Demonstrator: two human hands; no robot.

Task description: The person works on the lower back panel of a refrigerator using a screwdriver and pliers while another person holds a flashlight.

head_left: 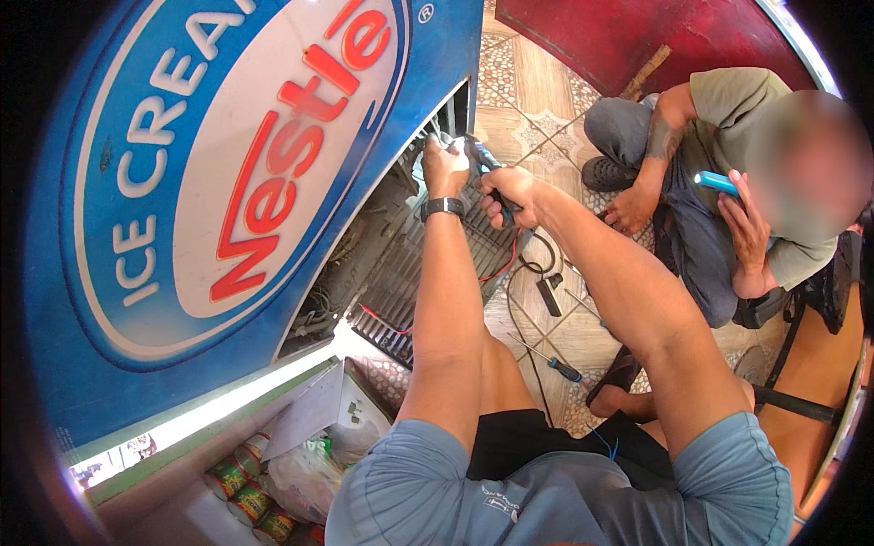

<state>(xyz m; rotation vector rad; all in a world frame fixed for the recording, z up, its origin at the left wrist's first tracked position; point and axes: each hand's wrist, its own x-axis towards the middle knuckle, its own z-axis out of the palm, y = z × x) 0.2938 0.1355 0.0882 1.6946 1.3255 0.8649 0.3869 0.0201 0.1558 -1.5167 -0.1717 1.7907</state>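
Observation:
My left hand [445, 168], a dark watch [442, 207] on its wrist, reaches into the open compartment of a blue ice cream freezer [300, 55]. Its fingers are closed in bright light, and what they hold cannot be made out. Close by on the right, my right hand [512, 193] grips a pair of dark-handled pliers [489, 161], their jaws toward the left hand's fingers. Below both hands is a dusty finned metal grille [428, 268] inside the compartment. A red wire [501, 266] runs loose across it.
A person [674, 173] crouches on the right with a lit blue flashlight [716, 183]. On the tiled floor lie a screwdriver [564, 369] and a black plug with its cord [549, 296]. A box with cans and plastic bags [300, 478] stands at lower left.

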